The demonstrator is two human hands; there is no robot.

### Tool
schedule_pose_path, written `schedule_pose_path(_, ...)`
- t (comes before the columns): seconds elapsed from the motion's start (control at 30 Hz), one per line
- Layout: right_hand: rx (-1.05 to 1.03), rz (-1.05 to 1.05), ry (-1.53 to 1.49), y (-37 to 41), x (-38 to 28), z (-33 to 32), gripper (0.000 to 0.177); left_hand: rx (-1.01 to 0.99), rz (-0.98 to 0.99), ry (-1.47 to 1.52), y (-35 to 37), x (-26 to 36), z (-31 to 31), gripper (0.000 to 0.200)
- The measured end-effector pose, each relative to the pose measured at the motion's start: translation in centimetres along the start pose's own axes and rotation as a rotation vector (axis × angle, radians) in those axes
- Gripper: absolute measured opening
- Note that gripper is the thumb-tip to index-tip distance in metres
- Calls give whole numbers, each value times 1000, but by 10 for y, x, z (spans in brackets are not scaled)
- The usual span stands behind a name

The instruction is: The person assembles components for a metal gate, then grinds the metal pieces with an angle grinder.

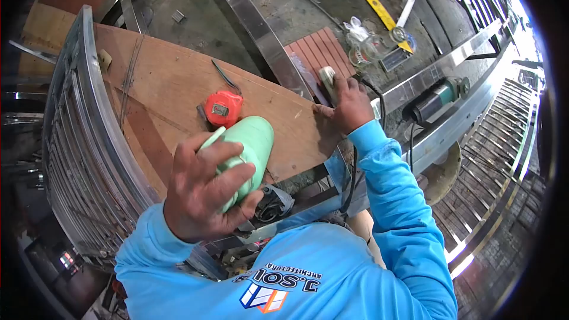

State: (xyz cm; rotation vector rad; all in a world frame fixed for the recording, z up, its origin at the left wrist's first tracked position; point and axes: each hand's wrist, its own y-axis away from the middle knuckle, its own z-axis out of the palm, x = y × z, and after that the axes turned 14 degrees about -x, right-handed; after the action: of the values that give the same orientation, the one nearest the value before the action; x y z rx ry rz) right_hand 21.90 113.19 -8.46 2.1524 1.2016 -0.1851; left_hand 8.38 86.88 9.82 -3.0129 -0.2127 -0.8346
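Note:
My left hand (207,189) is wrapped round a light green tumbler (256,142), tilted close over the wooden board (284,124). Just beyond it on the board lies a red tape measure (223,108) with a black wrist strap. My right hand (349,106) rests at the board's right edge, thumb stretched out along the wood and fingers apart from it. Its fingertips are right beside a small whitish object (327,76), partly hidden by the hand. A dark cable runs past the right wrist.
A metal grille (95,154) stands along the left. Metal bars (249,18) cross the frame. A green power tool (437,99) lies to the right. On the floor beyond are a yellow square ruler (373,3), a clear bag and a reddish slatted panel (320,50).

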Motion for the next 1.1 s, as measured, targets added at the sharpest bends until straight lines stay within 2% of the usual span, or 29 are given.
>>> schedule_pose_path(0.17, -220, -20, -143, -19, 23, -14, 80, -29, -30, 39, -2, -2, 1, 43)
schedule_pose_path(0.2, -200, -38, -135, -19, 24, -12, 73, -23, -75, 83, -1, 0, 2, 44)
schedule_pose_path(0.3, -142, 16, -108, -22, 21, -13, 67, -12, -61, 132, 2, -4, 5, 45)
schedule_pose_path(0.43, -69, -72, -261, -26, 31, -17, 71, 181, -59, 134, 5, -6, 24, 36)
schedule_pose_path(0.5, 88, -90, -255, -23, 38, 7, 74, 291, 51, 83, 5, -15, 38, 38)
schedule_pose_path(0.53, 27, -39, -322, -15, 20, -4, 75, 446, 354, -82, -5, -37, 49, 38)
schedule_pose_path(0.57, -7, -68, -261, -12, 14, 5, 76, 590, 458, -119, -14, -44, 61, 31)
schedule_pose_path(0.6, 39, -120, -212, -3, 4, 4, 76, 739, 550, -168, -22, -52, 71, 27)
schedule_pose_path(0.63, -17, -144, -224, 6, -6, 1, 76, 857, 446, -85, -19, -45, 76, 29)
schedule_pose_path(0.67, -37, -129, -197, 13, -14, -5, 75, 800, 469, -92, -19, -43, 76, 39)
schedule_pose_path(0.73, 34, -141, -218, 22, -10, -1, 73, 825, 441, -116, -5, -43, 78, 37)
schedule_pose_path(0.8, 65, -118, -234, 30, -6, 2, 69, 877, 582, -130, -17, -53, 83, 32)
schedule_pose_path(0.9, 107, -159, -263, 44, 8, 6, 67, 841, 638, -167, -31, -53, 72, 26)
schedule_pose_path(0.93, 98, -148, -294, 50, 10, 5, 64, 891, 553, -152, -17, -53, 82, 25)
schedule_pose_path(1.03, 159, -138, -336, 74, 13, 5, 59, 905, 586, -162, -20, -54, 83, 25)
schedule_pose_path(1.07, 153, -132, -364, 84, 13, 2, 56, 871, 635, -113, -32, -51, 76, 33)
schedule_pose_path(1.1, 147, -128, -394, 94, 14, 1, 53, 726, 532, -70, -26, -45, 68, 31)
